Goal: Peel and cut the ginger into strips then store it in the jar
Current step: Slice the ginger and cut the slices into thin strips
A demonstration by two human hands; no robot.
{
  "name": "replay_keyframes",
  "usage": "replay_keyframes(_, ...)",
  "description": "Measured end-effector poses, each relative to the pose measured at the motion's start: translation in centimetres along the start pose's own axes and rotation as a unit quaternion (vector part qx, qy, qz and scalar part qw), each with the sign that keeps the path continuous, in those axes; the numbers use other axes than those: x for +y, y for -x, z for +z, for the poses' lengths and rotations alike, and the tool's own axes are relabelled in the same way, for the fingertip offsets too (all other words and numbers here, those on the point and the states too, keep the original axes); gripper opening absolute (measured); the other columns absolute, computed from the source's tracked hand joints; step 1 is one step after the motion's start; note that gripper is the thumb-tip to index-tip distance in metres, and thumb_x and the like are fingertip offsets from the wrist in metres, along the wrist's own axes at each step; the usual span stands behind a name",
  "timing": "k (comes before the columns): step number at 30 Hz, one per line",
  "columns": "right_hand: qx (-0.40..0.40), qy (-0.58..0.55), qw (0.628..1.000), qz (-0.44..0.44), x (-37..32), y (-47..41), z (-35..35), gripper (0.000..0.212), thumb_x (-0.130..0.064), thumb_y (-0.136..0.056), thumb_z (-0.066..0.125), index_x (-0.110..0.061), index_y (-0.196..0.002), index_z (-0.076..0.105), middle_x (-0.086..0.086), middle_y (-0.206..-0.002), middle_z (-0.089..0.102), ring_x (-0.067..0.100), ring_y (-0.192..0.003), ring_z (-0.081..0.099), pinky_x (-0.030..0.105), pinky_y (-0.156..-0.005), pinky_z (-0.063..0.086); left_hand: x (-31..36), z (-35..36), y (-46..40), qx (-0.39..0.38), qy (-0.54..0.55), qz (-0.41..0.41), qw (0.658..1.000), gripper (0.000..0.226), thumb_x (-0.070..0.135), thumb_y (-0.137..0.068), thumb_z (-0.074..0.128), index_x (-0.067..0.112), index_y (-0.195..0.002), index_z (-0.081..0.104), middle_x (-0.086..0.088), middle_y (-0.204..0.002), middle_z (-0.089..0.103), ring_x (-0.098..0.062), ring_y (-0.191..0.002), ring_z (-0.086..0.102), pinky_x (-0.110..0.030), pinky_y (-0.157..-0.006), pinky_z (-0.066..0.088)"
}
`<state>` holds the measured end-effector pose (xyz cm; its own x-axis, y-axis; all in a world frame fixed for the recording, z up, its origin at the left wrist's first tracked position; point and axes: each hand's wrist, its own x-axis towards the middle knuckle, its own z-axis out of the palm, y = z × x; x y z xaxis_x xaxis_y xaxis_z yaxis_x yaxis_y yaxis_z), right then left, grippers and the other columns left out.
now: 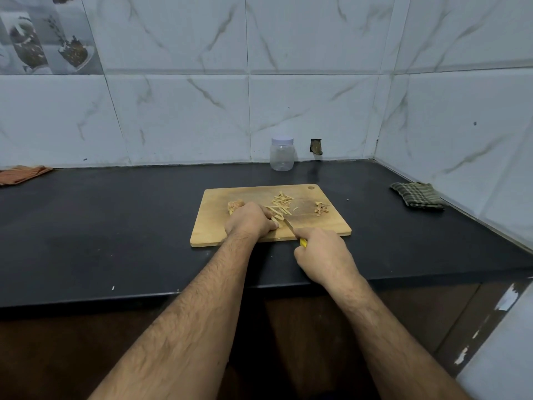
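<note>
Nearest the lens: two bare forearms reaching over the dark counter [115, 226] edge to the wooden cutting board [331, 223]. Right hand [323, 255] closed around a yellow-handled knife [290, 226], forefinger extended along the top, blade angled toward the left hand [249, 220]. Left hand curled palm-down, fingertips pressing a small piece of ginger [275, 219] against the board right at the blade; most of that piece hidden beneath the fingers. Finished ginger strips [281, 203] scattered just beyond, toward the board's middle. Another ginger chunk [235, 206] waiting at the left, partly behind the left hand. Brownish peelings [320, 209] heaped near the right end. Jar [282, 154], lid on, empty by the look of it, standing well back by the tiled wall.

Step in hand, judging by this: slicing into strips, well along but not finished. Worth doing well: knuckles forward, fingertips tucked back from the edge; thin even cuts; blade tip kept on the board. Risk: a small, slippery piece rolling under pressure, so flat side down first.
</note>
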<state>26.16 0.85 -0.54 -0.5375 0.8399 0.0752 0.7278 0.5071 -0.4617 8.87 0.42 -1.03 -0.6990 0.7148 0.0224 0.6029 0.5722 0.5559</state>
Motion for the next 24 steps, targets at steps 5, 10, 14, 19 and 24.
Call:
replay_keyframes(5,0.019,-0.021,0.999,-0.032,-0.8,-0.6,0.6,0.053,-0.019,-0.093,0.052,-0.035,-0.143,0.052,-0.002,-0.139,0.058,0.022,-0.124,0.053,0.033,-0.094,0.048,0.1,0.2,0.1,0.010,-0.008,0.002,1.000,0.027,0.043,-0.084,0.075,0.040,-0.112,0.073,0.010,-0.118,0.069,-0.016,-0.112,0.062,-0.028,-0.088,0.051)
replay_keyframes(10,0.010,-0.022,0.999,-0.041,-1.3,-1.8,0.5,0.050,-0.020,-0.093,0.053,-0.035,-0.141,0.055,-0.002,-0.137,0.060,0.021,-0.122,0.055,0.034,-0.095,0.050,0.3,0.1,0.0,0.001,-0.013,-0.002,1.000,0.025,0.041,-0.085,0.074,0.038,-0.110,0.074,0.009,-0.114,0.070,-0.016,-0.110,0.062,-0.029,-0.090,0.051)
replay_keyframes(14,0.012,-0.026,0.999,-0.037,-1.2,-2.2,0.4,0.051,-0.020,-0.091,0.055,-0.035,-0.140,0.056,-0.003,-0.137,0.060,0.020,-0.119,0.057,0.035,-0.095,0.052,0.4,-0.1,-0.6,-0.022,0.002,-0.005,1.000,0.032,0.038,-0.082,0.078,0.038,-0.113,0.073,0.011,-0.121,0.069,-0.016,-0.113,0.062,-0.032,-0.096,0.051)
replay_keyframes(19,0.010,-0.032,0.999,-0.043,-1.1,-2.4,0.4,0.050,-0.020,-0.092,0.055,-0.032,-0.140,0.057,-0.002,-0.139,0.059,0.021,-0.119,0.057,0.037,-0.097,0.051,0.3,-0.1,-1.0,-0.042,-0.001,0.000,0.999,0.030,0.035,-0.082,0.077,0.041,-0.112,0.073,0.010,-0.118,0.069,-0.017,-0.110,0.063,-0.034,-0.097,0.051)
replay_keyframes(24,0.010,-0.032,0.999,-0.039,-1.2,-2.3,0.4,0.048,-0.020,-0.092,0.056,-0.031,-0.139,0.058,-0.002,-0.138,0.059,0.022,-0.121,0.056,0.035,-0.098,0.050,0.2,-0.1,-1.2,-0.042,0.005,0.002,0.999,0.033,0.035,-0.081,0.078,0.039,-0.114,0.072,0.011,-0.120,0.069,-0.015,-0.112,0.062,-0.033,-0.099,0.050)
